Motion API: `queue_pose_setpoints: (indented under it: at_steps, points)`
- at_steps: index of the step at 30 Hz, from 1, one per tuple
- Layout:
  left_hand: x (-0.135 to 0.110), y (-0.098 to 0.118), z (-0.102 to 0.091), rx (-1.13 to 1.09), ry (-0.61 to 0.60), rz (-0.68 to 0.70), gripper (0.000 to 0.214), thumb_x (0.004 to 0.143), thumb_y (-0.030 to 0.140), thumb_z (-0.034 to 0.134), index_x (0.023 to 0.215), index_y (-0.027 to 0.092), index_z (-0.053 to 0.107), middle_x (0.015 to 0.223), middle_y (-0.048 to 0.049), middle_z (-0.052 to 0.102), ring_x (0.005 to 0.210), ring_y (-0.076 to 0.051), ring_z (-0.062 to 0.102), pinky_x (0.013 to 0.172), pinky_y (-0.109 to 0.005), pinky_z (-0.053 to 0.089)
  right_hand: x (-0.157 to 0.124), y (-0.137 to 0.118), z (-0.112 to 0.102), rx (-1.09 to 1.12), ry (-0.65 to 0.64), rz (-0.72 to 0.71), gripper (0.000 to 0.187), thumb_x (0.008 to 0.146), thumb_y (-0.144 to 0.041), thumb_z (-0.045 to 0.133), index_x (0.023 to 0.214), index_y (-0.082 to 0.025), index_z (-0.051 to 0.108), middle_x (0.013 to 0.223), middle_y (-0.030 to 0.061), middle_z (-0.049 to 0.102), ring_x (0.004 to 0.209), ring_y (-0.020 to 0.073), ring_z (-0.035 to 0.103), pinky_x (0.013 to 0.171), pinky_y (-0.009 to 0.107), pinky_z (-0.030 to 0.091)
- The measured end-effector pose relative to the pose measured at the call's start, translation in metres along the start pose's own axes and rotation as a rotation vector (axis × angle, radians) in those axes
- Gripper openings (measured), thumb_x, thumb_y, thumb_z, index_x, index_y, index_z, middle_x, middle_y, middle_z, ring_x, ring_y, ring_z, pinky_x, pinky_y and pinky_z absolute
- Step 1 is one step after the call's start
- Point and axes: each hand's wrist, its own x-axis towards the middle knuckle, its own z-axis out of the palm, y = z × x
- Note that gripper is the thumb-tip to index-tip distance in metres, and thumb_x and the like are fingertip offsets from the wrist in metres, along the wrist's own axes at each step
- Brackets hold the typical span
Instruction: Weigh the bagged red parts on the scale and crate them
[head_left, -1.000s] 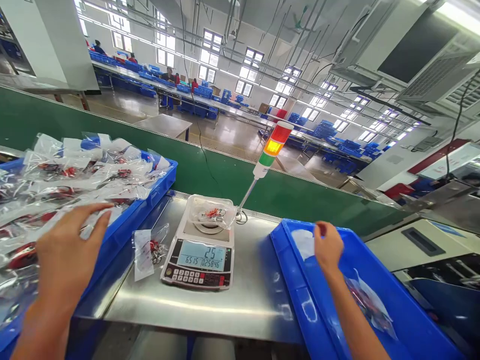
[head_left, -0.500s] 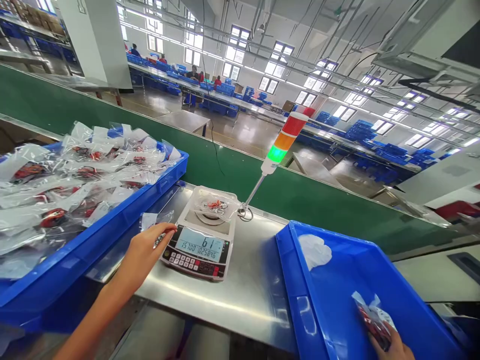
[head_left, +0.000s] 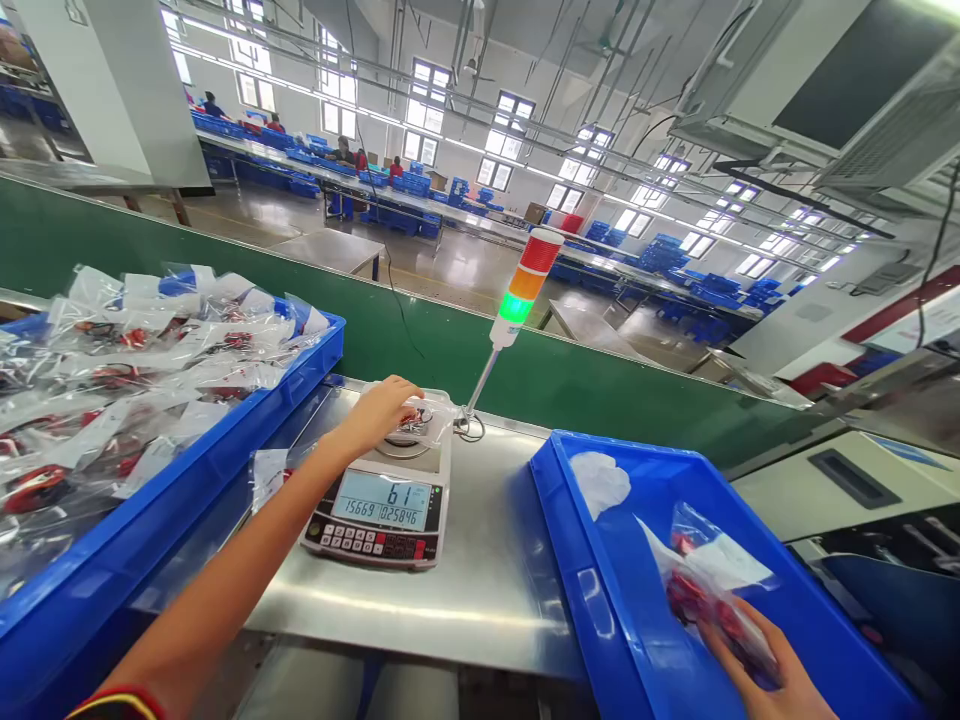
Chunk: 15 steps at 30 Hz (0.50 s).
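My left hand reaches over the weighing scale, its fingers closed on the near edge of a clear plastic bag of small red and dark parts. That bag lies on the scale's pan. Behind my left forearm, another bag with a white label lies to the left of the scale. Inside the right blue bin, my right hand grips clear bags of red parts with white labels. Its fingertips are partly hidden by the bags.
A left blue bin is heaped with bagged red and dark parts. White crumpled material lies in the right bin. A signal tower with its green light on stands behind the scale, before a green partition. People sit at far tables.
My left hand has moved from the scale's left side up onto the bag on the pan. My right hand with its bags has shifted left and up in view. The view has turned right.
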Motion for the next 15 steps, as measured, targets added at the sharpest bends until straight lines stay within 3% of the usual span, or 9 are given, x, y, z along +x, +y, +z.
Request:
queue_pose_setpoints:
  at_steps: [3, 8, 11, 15]
  points:
    - [0.019, -0.012, 0.015, -0.008, -0.020, -0.031, 0.027, 0.082, 0.016, 0.063, 0.106, 0.019, 0.075, 0.117, -0.0098, 0.071, 0.108, -0.026, 0.067, 0.098, -0.036, 0.054, -0.020, -0.027, -0.004, 0.033, -0.014, -0.075, 0.076, 0.063, -0.084, 0.066, 0.120, -0.034, 0.072, 0.102, 0.0071, 0.081, 0.088, 0.0393, 0.076, 0.063, 0.045, 0.061]
    - [0.031, -0.019, 0.029, -0.036, 0.052, -0.075, 0.017, 0.082, 0.015, 0.058, 0.088, 0.019, 0.073, 0.103, -0.0088, 0.071, 0.100, -0.026, 0.067, 0.093, -0.037, 0.054, -0.042, -0.093, 0.010, 0.208, 0.008, -0.303, 0.071, 0.068, -0.081, 0.068, 0.118, -0.030, 0.073, 0.113, 0.0057, 0.080, 0.099, 0.0342, 0.075, 0.077, 0.040, 0.063]
    - [0.032, -0.020, 0.028, -0.069, 0.093, -0.064, 0.019, 0.085, 0.017, 0.058, 0.095, 0.020, 0.074, 0.105, -0.0076, 0.073, 0.105, -0.027, 0.065, 0.100, -0.040, 0.051, -0.049, -0.140, 0.027, 0.338, -0.080, -0.471, 0.060, 0.076, -0.073, 0.070, 0.115, -0.027, 0.074, 0.115, 0.0058, 0.080, 0.101, 0.0311, 0.075, 0.084, 0.039, 0.063]
    - [0.030, -0.023, 0.028, -0.101, 0.074, -0.091, 0.023, 0.074, 0.018, 0.072, 0.097, 0.019, 0.076, 0.103, -0.0094, 0.074, 0.100, -0.029, 0.067, 0.093, -0.039, 0.054, -0.052, -0.185, 0.047, 0.434, -0.199, -0.601, 0.050, 0.081, -0.061, 0.072, 0.118, -0.027, 0.075, 0.117, 0.0062, 0.080, 0.102, 0.0300, 0.075, 0.088, 0.041, 0.063]
